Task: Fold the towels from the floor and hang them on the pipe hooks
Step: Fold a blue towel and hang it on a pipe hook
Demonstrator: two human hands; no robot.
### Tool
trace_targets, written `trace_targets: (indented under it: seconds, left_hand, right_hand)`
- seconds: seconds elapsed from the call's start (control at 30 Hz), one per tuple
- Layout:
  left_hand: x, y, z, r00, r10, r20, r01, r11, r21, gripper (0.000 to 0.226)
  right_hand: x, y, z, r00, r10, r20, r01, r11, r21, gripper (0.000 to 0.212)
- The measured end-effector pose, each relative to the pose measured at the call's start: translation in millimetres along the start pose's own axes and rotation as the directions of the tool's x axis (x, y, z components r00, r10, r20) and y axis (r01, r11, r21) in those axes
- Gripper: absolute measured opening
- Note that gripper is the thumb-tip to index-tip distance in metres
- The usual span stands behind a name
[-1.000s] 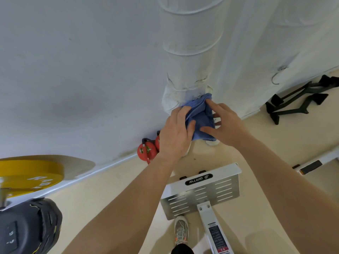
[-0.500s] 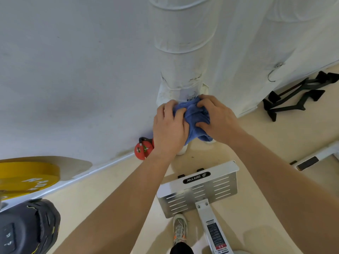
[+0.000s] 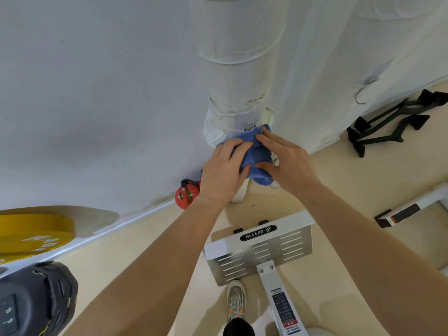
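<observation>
A folded blue towel (image 3: 258, 163) hangs against the white wrapped pipe (image 3: 236, 76), its top edge just under a small metal hook fitting (image 3: 250, 128). My left hand (image 3: 224, 170) grips the towel's left side. My right hand (image 3: 286, 161) holds its right side, fingertips pressing the top edge by the hook. A second pipe (image 3: 392, 44) at the right carries an empty wire hook (image 3: 361, 93).
A red kettlebell (image 3: 185, 195) sits at the wall base left of the pipe. A white machine footplate (image 3: 261, 248) lies below my arms, my shoe (image 3: 236, 301) beside it. Black handles (image 3: 388, 124) lie at right, a yellow weight plate (image 3: 31, 234) at left.
Both hands raised the towel's top edge toward the hook fitting. The right fingers went from bunched over the cloth to spread along its top edge; the camera tilted slightly.
</observation>
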State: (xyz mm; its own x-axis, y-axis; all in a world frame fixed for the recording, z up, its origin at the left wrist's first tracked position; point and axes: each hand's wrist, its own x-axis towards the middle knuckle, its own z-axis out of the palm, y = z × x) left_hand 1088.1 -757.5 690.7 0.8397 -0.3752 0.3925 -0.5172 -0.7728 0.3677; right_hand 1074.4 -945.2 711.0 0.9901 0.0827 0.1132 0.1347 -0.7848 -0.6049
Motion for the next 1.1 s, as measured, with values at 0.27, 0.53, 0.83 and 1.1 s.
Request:
trace_targets:
  seconds: [0.27,0.53,0.83,1.1]
  left_hand:
    - [12.5,1.6,-8.7,0.995,-0.095,-0.01,0.092,0.978,-0.186,0.039]
    - [13.5,4.4,-6.4,0.986,-0.167,0.02,0.166,0.952,-0.257,0.041]
    - [19.1,24.9,-62.8,0.932,-0.183,0.313,0.197,0.98,-0.013,0.059]
    - [11.3,29.8,-125.6,0.858,-0.306,0.413,0.311,0.949,0.056,0.048]
  right_hand:
    - [1.1,1.4,25.8,0.969,-0.014,-0.247,0.003,0.999,-0.047,0.05]
    - [3.3,-2.8,24.0,0.973,0.007,-0.23,-0.02,0.998,-0.054,0.049]
    - [-13.0,-41.5,-24.1,0.988,0.128,0.09,-0.111,0.979,-0.171,0.067]
    - [-33.6,-90.3,-58.6,0.96,0.23,0.161,-0.184,0.949,-0.257,0.055]
